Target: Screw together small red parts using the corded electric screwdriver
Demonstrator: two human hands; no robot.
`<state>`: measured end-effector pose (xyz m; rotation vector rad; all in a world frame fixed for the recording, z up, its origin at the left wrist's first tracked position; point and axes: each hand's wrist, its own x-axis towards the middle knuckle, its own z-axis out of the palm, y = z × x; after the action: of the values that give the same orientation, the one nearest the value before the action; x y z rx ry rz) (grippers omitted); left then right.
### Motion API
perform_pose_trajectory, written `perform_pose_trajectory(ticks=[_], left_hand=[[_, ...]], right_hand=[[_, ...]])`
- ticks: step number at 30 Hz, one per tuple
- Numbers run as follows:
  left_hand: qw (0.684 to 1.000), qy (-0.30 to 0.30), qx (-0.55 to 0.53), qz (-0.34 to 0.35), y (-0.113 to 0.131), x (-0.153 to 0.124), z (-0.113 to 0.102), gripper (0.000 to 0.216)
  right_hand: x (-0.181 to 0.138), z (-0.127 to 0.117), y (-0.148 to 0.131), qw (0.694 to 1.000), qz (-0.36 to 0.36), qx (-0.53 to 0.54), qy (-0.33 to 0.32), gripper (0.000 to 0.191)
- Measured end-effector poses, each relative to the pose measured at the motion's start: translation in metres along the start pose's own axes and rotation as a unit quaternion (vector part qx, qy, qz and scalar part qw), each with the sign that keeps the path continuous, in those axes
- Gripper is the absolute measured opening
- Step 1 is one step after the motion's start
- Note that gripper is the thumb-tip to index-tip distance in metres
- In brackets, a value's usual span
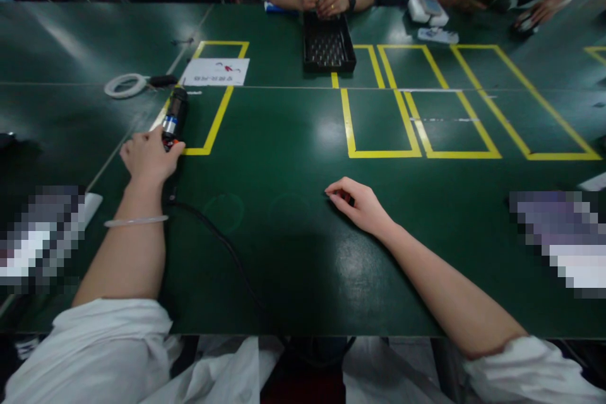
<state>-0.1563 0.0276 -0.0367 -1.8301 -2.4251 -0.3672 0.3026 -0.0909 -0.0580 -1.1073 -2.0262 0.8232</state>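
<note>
White sleeves (104, 347) fill the lower corners; left hand (150, 154) grasps a black cylindrical tool (175, 112), banded silver and blue, at centre left; right hand (360, 205), right of centre, curls narrowly, contents indeterminable.

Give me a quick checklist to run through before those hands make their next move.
1. Left hand on the electric screwdriver: ok, fingers and thumb are around its near end.
2. Screwdriver's switch: cannot tell, no switch can be made out.
3. Right hand free: cannot tell, its curled fingers could hide something small.
4. Power cord apart from the right hand: ok, it runs to the near table edge, left of that hand.
5. White coil apart from the left hand: ok, it lies farther up the table.
6. Black tray within reach: not ok, it appears too far across.
</note>
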Motion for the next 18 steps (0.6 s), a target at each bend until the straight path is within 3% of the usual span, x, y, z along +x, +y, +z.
perform_pose_trajectory(ticks=[5,18], left_hand=[[0.998,0.069,-0.012,-0.009,0.01,-0.007,0.004,0.057],[0.997,0.071,-0.008,-0.043,0.012,-0.012,0.001,0.037]], right_hand=[[0.0,-0.001,0.0,1.0,0.003,-0.006,-0.008,0.013],[0.0,-0.002,-0.001,1.0,-0.001,-0.01,-0.01,0.013]])
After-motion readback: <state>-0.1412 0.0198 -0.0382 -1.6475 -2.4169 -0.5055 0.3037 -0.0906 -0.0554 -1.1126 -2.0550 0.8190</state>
